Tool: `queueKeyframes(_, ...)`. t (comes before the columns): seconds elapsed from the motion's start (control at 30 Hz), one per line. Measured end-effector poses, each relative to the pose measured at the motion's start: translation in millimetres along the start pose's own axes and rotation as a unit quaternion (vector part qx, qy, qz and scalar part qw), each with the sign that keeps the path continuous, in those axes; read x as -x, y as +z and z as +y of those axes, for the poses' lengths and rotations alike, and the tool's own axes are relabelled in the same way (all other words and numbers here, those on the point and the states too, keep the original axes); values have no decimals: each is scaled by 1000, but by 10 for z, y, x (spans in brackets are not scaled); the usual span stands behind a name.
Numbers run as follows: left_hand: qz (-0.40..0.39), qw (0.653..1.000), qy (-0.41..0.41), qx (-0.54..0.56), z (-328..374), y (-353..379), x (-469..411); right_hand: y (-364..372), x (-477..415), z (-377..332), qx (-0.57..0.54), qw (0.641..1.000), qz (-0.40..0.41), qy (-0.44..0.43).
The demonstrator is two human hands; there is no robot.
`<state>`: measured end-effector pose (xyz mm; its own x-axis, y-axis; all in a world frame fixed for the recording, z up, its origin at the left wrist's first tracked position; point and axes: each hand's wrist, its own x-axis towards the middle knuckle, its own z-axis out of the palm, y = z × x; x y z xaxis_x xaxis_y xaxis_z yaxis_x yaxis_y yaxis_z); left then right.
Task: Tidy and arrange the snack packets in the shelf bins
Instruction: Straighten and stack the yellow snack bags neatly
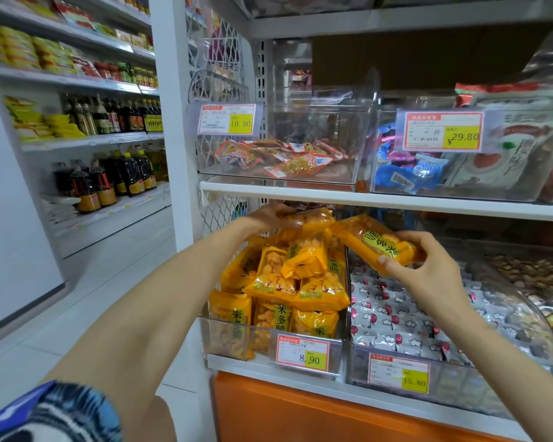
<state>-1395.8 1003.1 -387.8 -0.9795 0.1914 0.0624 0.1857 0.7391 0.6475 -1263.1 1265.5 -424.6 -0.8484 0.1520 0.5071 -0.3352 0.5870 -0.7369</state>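
A clear shelf bin (233, 338) on the lower shelf is heaped with several yellow snack packets (304, 282). My left hand (270, 216) reaches over the top of the heap and grips one yellow packet (315, 218) at the back, just under the shelf above. My right hand (425, 260) holds another yellow packet (369, 239) tilted in the air above the divider between this bin and the one to its right. The fingertips of my left hand are hidden behind the packet.
To the right, a bin (396, 374) holds several white and red packets (387, 314). The upper shelf (300, 193) carries a clear bin of red-trimmed packets (288, 161) and a bin of blue packets (406, 177). An aisle with bottles (109, 180) lies left.
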Motion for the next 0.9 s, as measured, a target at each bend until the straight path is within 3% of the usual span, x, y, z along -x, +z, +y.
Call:
queueKeyframes(0.13, 78, 997, -4, 2, -25, -136, 84, 28, -11, 0, 4, 1000, -10, -6)
queueKeyframes(0.2, 90, 992, -19, -84, -81, -231, 172, 39, -14, 0, 6, 1000, -10, -7)
queueKeyframes(0.3, 12, 975, -34, -218, -201, -325, 348, 59, -6, -4, 8, 1000, -11, -9)
queueKeyframes(0.4, -34, 968, -22, -246, -247, -350, 557, 65, 17, -44, 3, 1000, -14, -19)
queueKeyframes(0.6, 81, 994, 74, -25, -154, -272, 1175, 10, 93, -202, -76, 994, -50, -52)
queueKeyframes(0.73, 46, 981, 94, 163, -87, -130, 1545, 13, 119, -353, -99, 981, -139, -92)
queueKeyframes(0.9, -1, 936, 41, 349, -79, 40, 1747, 179, 140, -507, -74, 963, -231, -122)
